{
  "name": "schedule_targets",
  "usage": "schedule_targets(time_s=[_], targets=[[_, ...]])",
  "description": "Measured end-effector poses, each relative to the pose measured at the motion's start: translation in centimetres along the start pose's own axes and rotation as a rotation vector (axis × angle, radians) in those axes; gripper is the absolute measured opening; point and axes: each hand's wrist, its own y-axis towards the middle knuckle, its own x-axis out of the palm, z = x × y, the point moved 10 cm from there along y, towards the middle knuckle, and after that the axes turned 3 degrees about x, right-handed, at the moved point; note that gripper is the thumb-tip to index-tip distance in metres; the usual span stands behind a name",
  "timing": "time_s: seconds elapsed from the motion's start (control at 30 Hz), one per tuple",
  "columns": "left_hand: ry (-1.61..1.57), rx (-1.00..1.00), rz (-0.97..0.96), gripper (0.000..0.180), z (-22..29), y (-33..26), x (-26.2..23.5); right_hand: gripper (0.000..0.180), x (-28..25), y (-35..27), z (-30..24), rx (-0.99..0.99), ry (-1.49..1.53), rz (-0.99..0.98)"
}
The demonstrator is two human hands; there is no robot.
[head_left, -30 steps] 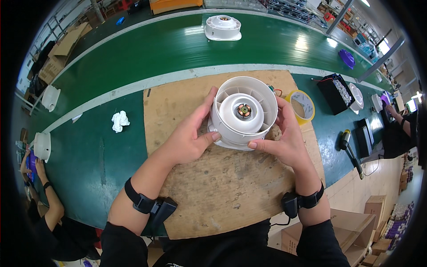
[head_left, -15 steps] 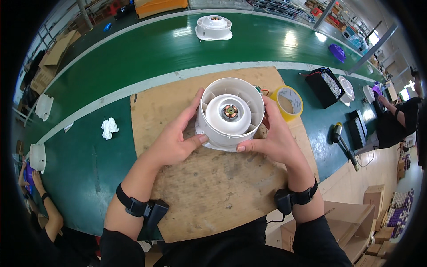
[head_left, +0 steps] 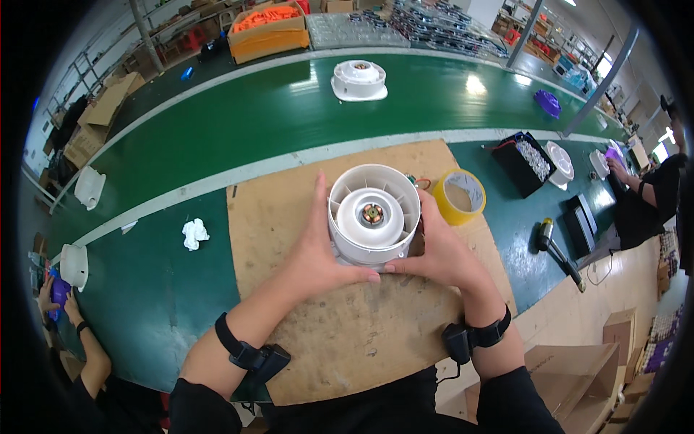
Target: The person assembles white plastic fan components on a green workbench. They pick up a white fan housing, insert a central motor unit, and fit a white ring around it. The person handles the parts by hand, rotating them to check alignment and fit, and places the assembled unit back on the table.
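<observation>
A round white plastic fan housing [head_left: 354, 228] stands upright on the brown board, with a motor [head_left: 372, 213] showing copper windings at its centre. Its open ring faces up, and thin vanes run between the ring and the hub. My left hand [head_left: 314, 253] is cupped against the left side, one finger stretched up and the thumb along the front base. From the right, my right hand [head_left: 444, 253] clasps the housing, its thumb at the front near the left thumb. Most of the right fingers are hidden behind it.
A yellow tape roll [head_left: 460, 197] lies by the housing on the board [head_left: 332, 340]. To the right are a black screw box [head_left: 522, 165] and a power screwdriver [head_left: 557, 249]. Crumpled tissue [head_left: 194, 234] lies left. Another white housing [head_left: 359, 80] sits on the green conveyor [head_left: 238, 108]. Co-workers flank both sides.
The whole view has shifted, so the scene sits lower. My left thumb has slid along the front base toward my right thumb, and the left fingers reach further up.
</observation>
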Motion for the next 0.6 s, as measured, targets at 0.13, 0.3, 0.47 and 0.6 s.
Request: schedule_targets(time_s=[0.13,0.3,0.47,0.6], targets=[[0.057,0.029,0.069,0.142,0.8,0.0,-0.2,0.105,0.2,-0.2,-0.7,-0.002,-0.024,-0.016],[0.145,0.092,0.082,0.126,1.8,0.2,-0.3,0.110,0.4,-0.2,-0.2,-0.035,-0.019,-0.036],[0.101,0.108,0.096,0.125,2.3,0.4,-1.1,0.108,0.3,-0.3,1.3,-0.038,0.167,-0.018],[0.016,0.140,0.152,0.125,2.1,1.1,-3.4,0.096,-0.6,-0.5,0.9,-0.030,0.311,0.047]])
